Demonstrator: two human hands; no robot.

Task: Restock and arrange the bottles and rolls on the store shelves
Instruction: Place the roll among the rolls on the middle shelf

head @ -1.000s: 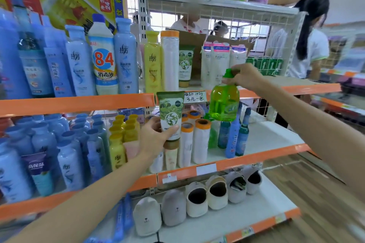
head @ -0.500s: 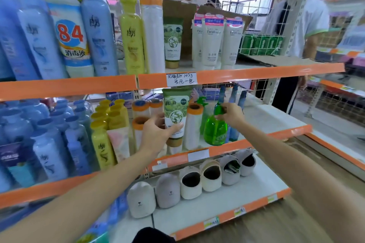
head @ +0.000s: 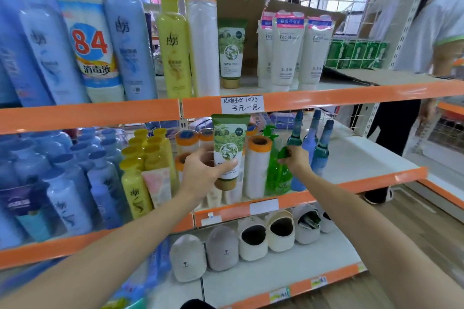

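At mid-shelf, left hand [head: 203, 173] grips tube [head: 229, 148]; right hand [head: 296, 162] grips green bottle [head: 277, 178].

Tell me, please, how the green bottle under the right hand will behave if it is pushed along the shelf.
The green bottle looks full of liquid, so probably heavy for its size. The right hand holds it at the cap; pushed that high, it may tip against the neighbouring roll. Its smooth plastic likely slides easily.

We see open white shelf board [head: 351, 155] right of the slim blue bottles [head: 313, 140]. Left of them the green bottle [head: 278, 178], orange-capped rolls [head: 256, 165] and yellow bottles [head: 140, 173] stand packed close, and the orange shelf edge [head: 326, 95] overhead limits reach.
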